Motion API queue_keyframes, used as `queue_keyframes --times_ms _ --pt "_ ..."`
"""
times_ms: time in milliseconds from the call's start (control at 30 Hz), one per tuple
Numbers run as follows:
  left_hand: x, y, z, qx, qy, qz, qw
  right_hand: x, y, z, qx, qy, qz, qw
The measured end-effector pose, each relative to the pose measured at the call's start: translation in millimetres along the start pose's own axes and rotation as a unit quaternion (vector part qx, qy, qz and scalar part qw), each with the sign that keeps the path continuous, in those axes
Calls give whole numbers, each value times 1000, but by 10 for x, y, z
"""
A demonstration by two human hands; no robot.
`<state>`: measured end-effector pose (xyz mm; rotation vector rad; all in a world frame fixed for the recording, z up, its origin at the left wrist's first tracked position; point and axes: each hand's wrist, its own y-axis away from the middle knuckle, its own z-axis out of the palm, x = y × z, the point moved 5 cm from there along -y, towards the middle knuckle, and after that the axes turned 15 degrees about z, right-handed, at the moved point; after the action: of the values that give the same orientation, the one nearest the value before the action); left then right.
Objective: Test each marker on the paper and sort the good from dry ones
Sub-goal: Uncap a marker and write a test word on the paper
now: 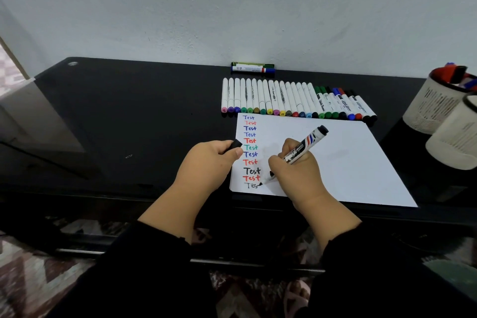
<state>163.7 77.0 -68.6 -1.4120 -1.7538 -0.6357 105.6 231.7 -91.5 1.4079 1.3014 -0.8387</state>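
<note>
A white sheet of paper (343, 162) lies on the black table (129, 116), with a column of coloured "Test" words down its left edge. My right hand (294, 173) grips an uncapped black marker (304, 146), its tip touching the paper at a faint grey "Tes" at the bottom of the column. My left hand (209, 160) holds the marker's black cap (234, 144) at the paper's left edge. A long row of capped markers (294, 100) lies side by side just beyond the paper.
Two markers (253, 67) lie against the wall behind the row. At the right stand two white mesh cups (438, 108), the farther one holding red and blue markers. A small clip (128, 156) lies on the table to the left.
</note>
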Motion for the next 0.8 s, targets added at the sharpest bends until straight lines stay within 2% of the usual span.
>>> queue_keyframes --times_ms 233,367,467,600,700,800 --pt "9 -6 22 -2 5 -3 1000 -14 28 26 -40 -4 15 999" --pt "8 -4 20 -7 6 3 1000 5 -6 -10 -14 -23 34 999" --pt "10 1 15 -20 13 3 1000 63 -114 -62 -15 -109 100 989" --pt "12 5 57 -47 28 6 998 118 -208 -101 -50 -251 177 950" --pt "41 -6 107 -79 16 8 997 101 -207 -118 -69 -306 204 927" --pt "72 -16 155 -99 7 15 995 50 -212 -162 -80 -323 190 924"
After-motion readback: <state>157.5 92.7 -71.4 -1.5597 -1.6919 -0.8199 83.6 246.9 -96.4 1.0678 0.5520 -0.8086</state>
